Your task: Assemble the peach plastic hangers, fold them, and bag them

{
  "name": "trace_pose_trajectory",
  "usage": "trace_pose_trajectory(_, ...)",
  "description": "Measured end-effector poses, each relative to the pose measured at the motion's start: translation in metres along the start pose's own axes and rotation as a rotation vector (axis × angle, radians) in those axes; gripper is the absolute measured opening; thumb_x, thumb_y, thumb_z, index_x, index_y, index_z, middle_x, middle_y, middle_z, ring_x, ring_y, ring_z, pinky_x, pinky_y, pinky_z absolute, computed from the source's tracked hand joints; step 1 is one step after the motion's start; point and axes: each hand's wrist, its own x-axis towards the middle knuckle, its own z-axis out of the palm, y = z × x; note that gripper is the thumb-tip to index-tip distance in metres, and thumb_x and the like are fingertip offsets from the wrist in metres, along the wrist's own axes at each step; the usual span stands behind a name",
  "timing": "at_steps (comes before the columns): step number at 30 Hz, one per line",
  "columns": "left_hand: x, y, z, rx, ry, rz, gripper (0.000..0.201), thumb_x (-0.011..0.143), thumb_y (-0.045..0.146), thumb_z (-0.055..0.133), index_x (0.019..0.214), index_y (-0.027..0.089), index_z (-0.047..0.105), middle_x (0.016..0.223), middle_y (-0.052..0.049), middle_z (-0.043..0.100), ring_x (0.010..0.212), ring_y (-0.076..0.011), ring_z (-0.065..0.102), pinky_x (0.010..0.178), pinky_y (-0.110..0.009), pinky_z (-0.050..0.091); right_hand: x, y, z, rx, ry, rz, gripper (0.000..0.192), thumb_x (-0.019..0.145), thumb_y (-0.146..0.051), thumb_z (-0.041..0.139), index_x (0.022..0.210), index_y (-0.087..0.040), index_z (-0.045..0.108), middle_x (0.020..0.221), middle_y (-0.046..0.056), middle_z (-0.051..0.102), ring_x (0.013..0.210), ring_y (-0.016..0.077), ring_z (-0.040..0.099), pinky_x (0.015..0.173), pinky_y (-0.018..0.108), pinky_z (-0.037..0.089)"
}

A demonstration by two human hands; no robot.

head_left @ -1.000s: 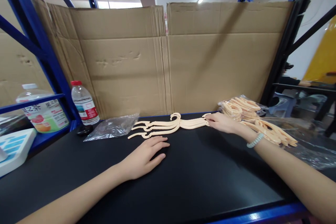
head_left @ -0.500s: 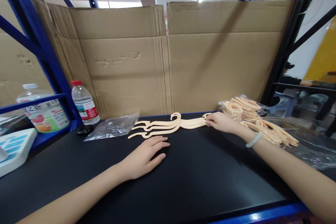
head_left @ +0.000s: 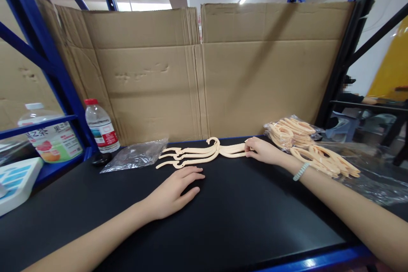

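Observation:
Several cream plastic clothes hangers [head_left: 199, 153] lie overlapped on the black tabletop [head_left: 242, 216], their hooks bunched in the middle and their arms spread to the left and right. My right hand [head_left: 259, 151], a beaded bracelet at its wrist, has its fingers closed on the right ends of the hangers and hides their tips. Just below the hangers' left arms, my left hand [head_left: 178, 191] rests palm down with its fingers stretched out, holding nothing.
Bagged cream hangers [head_left: 293, 131] and loose ones [head_left: 325, 159] lie at right beside clear plastic wrap [head_left: 372, 187]. At left are an empty-looking clear bag [head_left: 137, 155], a red-capped bottle [head_left: 101, 129] and a dark round object [head_left: 101, 159]. Cardboard [head_left: 153, 80] walls the back.
My right hand has shifted slightly left along the hangers' right ends. My left hand and the hangers stay nearly where they were; the view has moved a little.

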Motion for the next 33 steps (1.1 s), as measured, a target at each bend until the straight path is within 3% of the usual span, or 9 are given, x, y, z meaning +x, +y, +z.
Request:
trace_pose_trajectory(5,-0.001,0.005,0.004,-0.228,0.111,-0.138,0.04,0.088,0.03,0.052,0.128,0.024,0.051,0.131,-0.007,0.056,0.12,-0.0241,0.052,0.104,-0.042,0.039,-0.003,-0.005,-0.012,0.119,-0.014,0.049,0.004,0.081,-0.019,0.052,0.077,-0.019,0.052,0.07,0.001,0.06,0.062,0.0142,0.053,0.059,0.025,0.038)
trace_pose_trajectory(8,0.002,0.007,0.006,-0.466,0.156,-0.22,0.039,0.086,0.029,0.054,0.124,0.022,0.054,0.127,-0.008,0.06,0.119,-0.024,0.054,0.103,-0.041,0.041,-0.004,-0.008,-0.025,0.164,0.052,0.089,0.004,0.083,-0.021,0.048,0.08,-0.02,0.049,0.064,-0.001,0.056,0.058,0.0136,0.051,0.055,0.024,0.036)
trace_pose_trajectory(12,0.007,0.005,0.004,-0.848,0.244,-0.452,0.035,0.082,0.024,0.059,0.115,0.013,0.058,0.118,-0.013,0.065,0.113,-0.0255,0.058,0.098,-0.039,0.046,-0.008,-0.016,-0.037,0.225,0.171,0.103,0.008,0.085,-0.026,0.049,0.089,-0.02,0.051,0.067,-0.001,0.058,0.06,0.0142,0.053,0.057,0.025,0.039)
trace_pose_trajectory(15,0.009,0.005,0.0,-1.104,0.368,-0.645,0.035,0.083,0.022,0.06,0.115,0.01,0.056,0.12,-0.016,0.063,0.107,-0.0251,0.062,0.095,-0.036,0.049,-0.016,-0.03,-0.035,0.239,0.183,0.086,0.019,0.088,-0.027,0.046,0.103,-0.02,0.054,0.072,0.001,0.062,0.063,0.015,0.056,0.06,0.027,0.041)
trace_pose_trajectory(19,0.01,0.005,-0.001,-1.285,0.533,-0.764,0.041,0.08,0.017,0.066,0.118,0.01,0.051,0.124,-0.017,0.06,0.1,-0.0233,0.066,0.097,-0.035,0.049,-0.027,-0.05,-0.026,0.177,0.169,0.042,0.017,0.09,-0.026,0.043,0.096,-0.02,0.058,0.078,0.003,0.064,0.069,0.0169,0.057,0.065,0.028,0.042)
trace_pose_trajectory(24,0.01,0.002,-0.001,-1.376,0.638,-0.717,0.026,0.083,0.016,0.063,0.108,0.014,0.054,0.119,-0.012,0.061,0.093,-0.0202,0.068,0.095,-0.035,0.051,-0.031,-0.054,-0.026,0.168,0.126,0.007,0.016,0.09,-0.025,0.042,0.09,-0.02,0.057,0.084,0.005,0.065,0.073,0.018,0.058,0.068,0.029,0.042)
trace_pose_trajectory(27,0.01,0.001,0.001,-1.318,0.649,-0.698,0.034,0.084,0.019,0.063,0.115,0.017,0.049,0.111,-0.01,0.063,0.087,-0.016,0.067,0.09,-0.035,0.053,-0.032,-0.048,-0.027,0.182,0.095,-0.014,0.016,0.089,-0.023,0.042,0.088,-0.02,0.058,0.083,0.005,0.065,0.071,0.0171,0.056,0.067,0.029,0.042)
trace_pose_trajectory(31,0.008,0.001,0.008,-1.005,0.498,-0.552,0.065,0.076,0.024,0.069,0.133,0.022,0.036,0.115,-0.009,0.057,0.083,-0.0143,0.062,0.079,-0.033,0.053,-0.033,-0.046,-0.025,0.19,0.064,-0.018,0.013,0.088,-0.021,0.045,0.091,-0.02,0.058,0.079,0.002,0.062,0.067,0.0153,0.054,0.063,0.027,0.04)
trace_pose_trajectory(33,0.006,0.001,0.01,-0.865,0.402,-0.442,0.068,0.073,0.026,0.069,0.134,0.022,0.037,0.113,-0.007,0.056,0.079,-0.0133,0.06,0.075,-0.031,0.05,-0.033,-0.049,-0.024,0.203,0.047,-0.025,0.012,0.087,-0.02,0.047,0.092,-0.02,0.058,0.077,0.001,0.061,0.066,0.0144,0.053,0.063,0.026,0.04)
